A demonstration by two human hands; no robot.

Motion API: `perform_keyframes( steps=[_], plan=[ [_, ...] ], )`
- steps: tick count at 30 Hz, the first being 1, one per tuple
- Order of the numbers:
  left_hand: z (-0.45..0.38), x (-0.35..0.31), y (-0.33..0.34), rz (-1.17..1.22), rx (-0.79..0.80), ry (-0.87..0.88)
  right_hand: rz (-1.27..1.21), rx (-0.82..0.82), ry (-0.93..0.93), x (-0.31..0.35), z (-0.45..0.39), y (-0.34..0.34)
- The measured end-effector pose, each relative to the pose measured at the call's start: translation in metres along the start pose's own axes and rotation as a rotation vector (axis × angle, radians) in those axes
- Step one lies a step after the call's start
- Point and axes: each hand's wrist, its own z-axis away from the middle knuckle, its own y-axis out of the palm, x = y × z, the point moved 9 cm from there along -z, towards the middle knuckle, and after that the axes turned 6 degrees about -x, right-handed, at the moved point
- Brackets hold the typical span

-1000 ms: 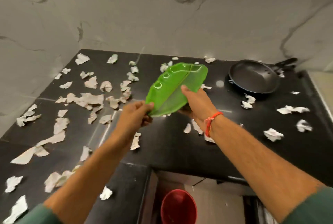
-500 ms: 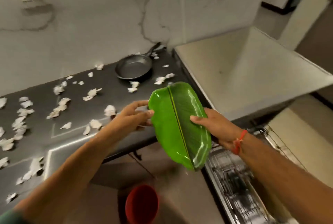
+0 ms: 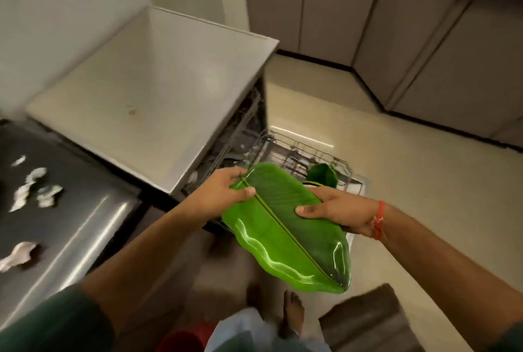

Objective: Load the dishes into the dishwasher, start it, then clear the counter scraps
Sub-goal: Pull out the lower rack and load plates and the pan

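I hold a glossy green leaf-shaped plate (image 3: 285, 230) in front of me with both hands, above the open dishwasher. My left hand (image 3: 223, 193) grips its far left tip, thumb on top. My right hand (image 3: 336, 210) grips its right edge, thumb across the surface. Beyond the plate, the pulled-out wire rack (image 3: 300, 153) of the dishwasher holds another green dish (image 3: 322, 174). White paper scraps (image 3: 34, 190) lie on the dark counter (image 3: 85, 196) at the left.
The dishwasher's pale flat top (image 3: 152, 97) stands left of the rack. Grey cabinets (image 3: 424, 40) line the far right. A red bin (image 3: 184, 339) sits at the bottom edge by my bare foot (image 3: 293, 312), and a dark mat (image 3: 370, 320) lies on the tiled floor.
I have turned right from the counter with the plate in both hands. It now hangs over the dishwasher rack; the pan has left the view.
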Motion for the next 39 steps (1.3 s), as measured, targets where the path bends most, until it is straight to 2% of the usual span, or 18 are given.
perform_keyframes(
  steps=[6, 11, 14, 20, 25, 28, 33, 36, 39],
  plan=[
    [-0.084, 0.014, 0.033, 0.118, -0.113, -0.136, -0.218, -0.379, 0.039, -0.025, 0.009, -0.098],
    [-0.148, 0.027, 0.064, 0.131, 0.061, -0.237, -0.329, -0.701, 0.058, -0.049, 0.007, -0.163],
    [-0.181, 0.031, 0.074, 0.091, 0.099, -0.255, -0.348, -0.858, 0.054, -0.056, -0.005, -0.190],
    [-0.238, 0.045, 0.092, -0.086, 0.080, -0.271, -0.319, -0.938, 0.104, -0.080, -0.031, -0.229],
    [-0.259, 0.064, 0.112, -0.209, 0.052, -0.315, -0.292, -0.929, 0.185, -0.112, -0.053, -0.259],
    [-0.270, 0.073, 0.124, -0.211, 0.048, -0.306, -0.228, -0.926, 0.133, -0.116, -0.062, -0.279],
    [-0.314, 0.064, 0.151, -0.178, 0.067, -0.247, -0.047, -1.053, -0.037, -0.096, -0.077, -0.348],
    [-0.355, 0.047, 0.165, -0.277, 0.068, -0.100, 0.232, -1.139, -0.115, -0.071, -0.090, -0.391],
    [-0.401, 0.020, 0.182, -0.448, 0.069, 0.126, 0.597, -1.186, -0.185, -0.030, -0.111, -0.411]
  ],
)
